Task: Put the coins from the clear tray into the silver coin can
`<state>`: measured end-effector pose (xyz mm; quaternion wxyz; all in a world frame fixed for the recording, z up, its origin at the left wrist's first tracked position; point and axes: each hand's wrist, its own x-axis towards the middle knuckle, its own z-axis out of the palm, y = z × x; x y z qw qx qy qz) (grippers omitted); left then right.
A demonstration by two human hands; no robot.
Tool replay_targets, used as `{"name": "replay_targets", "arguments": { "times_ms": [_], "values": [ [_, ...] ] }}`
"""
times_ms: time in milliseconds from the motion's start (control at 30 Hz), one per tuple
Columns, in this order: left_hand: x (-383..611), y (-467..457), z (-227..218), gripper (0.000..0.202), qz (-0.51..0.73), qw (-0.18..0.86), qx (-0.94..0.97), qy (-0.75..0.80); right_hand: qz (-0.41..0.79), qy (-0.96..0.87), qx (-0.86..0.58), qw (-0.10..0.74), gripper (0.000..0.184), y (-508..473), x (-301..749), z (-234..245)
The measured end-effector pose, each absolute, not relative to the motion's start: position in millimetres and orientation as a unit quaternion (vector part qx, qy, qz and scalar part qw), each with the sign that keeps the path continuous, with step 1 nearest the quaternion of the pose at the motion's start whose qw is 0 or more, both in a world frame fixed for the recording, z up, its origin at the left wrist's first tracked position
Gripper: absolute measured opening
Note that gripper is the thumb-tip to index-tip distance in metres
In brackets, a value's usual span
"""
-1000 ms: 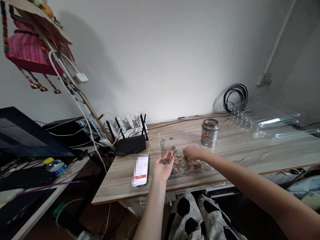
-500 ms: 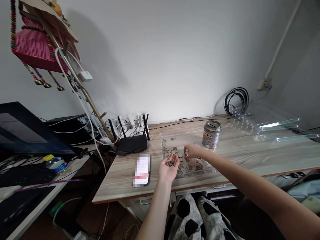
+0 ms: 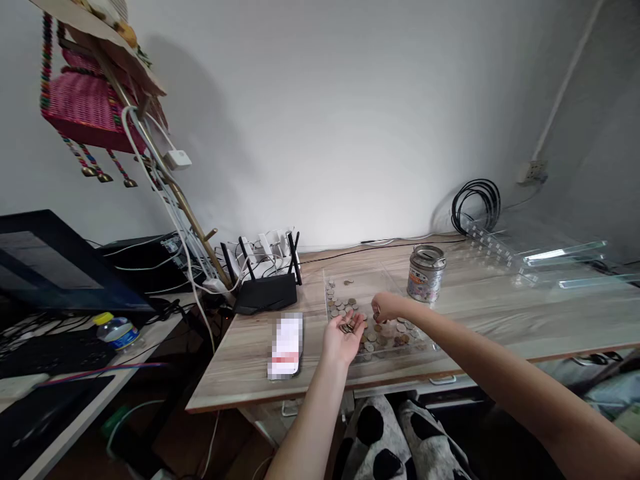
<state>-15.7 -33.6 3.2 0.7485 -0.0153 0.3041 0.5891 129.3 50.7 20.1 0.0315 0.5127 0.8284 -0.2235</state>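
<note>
My left hand (image 3: 340, 343) is palm up and cupped, holding several coins (image 3: 346, 328). My right hand (image 3: 391, 307) is just to its right, thumb and fingers pinched on a coin (image 3: 377, 317) above the clear acrylic tray (image 3: 367, 279). Several silver and brass-coloured coins (image 3: 371, 337) lie spread in this tray, mostly toward its front and left side. Part of the tray's front left is hidden behind my left hand. Behind my right hand stands a round metal tin (image 3: 426, 277) with a printed label and a slot in its lid.
A phone (image 3: 286, 345) lies left of the tray, with a black router (image 3: 266, 293) behind it. Clear acrylic parts (image 3: 530, 253) and a coiled black cable (image 3: 476, 205) are at the right. On the left desk are a monitor (image 3: 65, 267) and a yellow-capped bottle (image 3: 116, 332).
The view has shifted slightly, so everything appears a little lower and further right. My right hand has lifted a little from the coins with its pinch closed. Coins stay in my left palm.
</note>
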Motion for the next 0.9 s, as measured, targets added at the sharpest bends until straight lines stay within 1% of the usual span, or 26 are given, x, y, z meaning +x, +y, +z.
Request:
{"name": "replay_targets", "arguments": {
  "times_ms": [67, 133, 233, 333, 433, 500, 567, 600, 633, 700, 767, 833, 900],
  "values": [
    [-11.1, -26.8, 6.0, 0.022, 0.589, 0.745, -0.011, 0.314, -0.229, 0.837, 0.496, -0.02, 0.021, 48.1, 128.3, 30.8],
    [-5.3, -18.7, 10.7, 0.022, 0.593, 0.743, -0.004, 0.31, -0.26, 0.847, 0.454, -0.092, 0.025, 45.7, 125.5, 41.6],
    [3.4, -5.9, 19.3, 0.021, 0.602, 0.74, 0.015, 0.301, -0.28, 0.858, 0.39, -0.181, 0.023, 44.3, 117.8, 51.8],
    [7.4, 6.1, 26.7, 0.021, 0.61, 0.728, 0.024, 0.313, -0.233, 0.867, 0.38, -0.222, 0.024, 47.5, 111.3, 55.8],
    [4.0, 19.9, 32.6, 0.021, 0.592, 0.733, 0.033, 0.334, -0.187, 0.855, 0.386, -0.291, 0.024, 55.1, 120.8, 64.1],
    [0.1, 31.0, 36.4, 0.02, 0.554, 0.757, 0.062, 0.34, -0.138, 0.817, 0.433, -0.354, 0.024, 62.1, 142.0, 74.3],
    [-2.0, 42.8, 39.1, 0.019, 0.527, 0.773, 0.099, 0.34, -0.066, 0.745, 0.534, -0.395, 0.024, 70.9, 173.2, 85.3],
    [-1.7, 48.3, 39.6, 0.018, 0.524, 0.772, 0.113, 0.341, -0.024, 0.696, 0.599, -0.394, 0.023, 75.9, 190.2, 89.8],
    [-0.6, 53.2, 39.4, 0.017, 0.524, 0.77, 0.123, 0.342, 0.005, 0.657, 0.655, -0.372, 0.022, 81.1, 206.6, 93.1],
    [3.2, 59.9, 37.1, 0.014, 0.519, 0.768, 0.14, 0.347, 0.021, 0.609, 0.73, -0.309, 0.018, 91.8, 233.5, 95.3],
    [6.4, 62.2, 33.8, 0.013, 0.493, 0.782, 0.169, 0.342, 0.003, 0.604, 0.752, -0.265, 0.016, 101.2, 249.5, 92.6],
    [6.3, 60.8, 31.1, 0.015, 0.46, 0.792, 0.192, 0.353, -0.006, 0.607, 0.753, -0.253, 0.016, 107.6, 255.6, 87.8],
    [2.9, 57.4, 29.6, 0.017, 0.441, 0.797, 0.214, 0.354, 0.011, 0.606, 0.755, -0.25, 0.017, 109.3, 256.0, 83.6]
  ]
}}
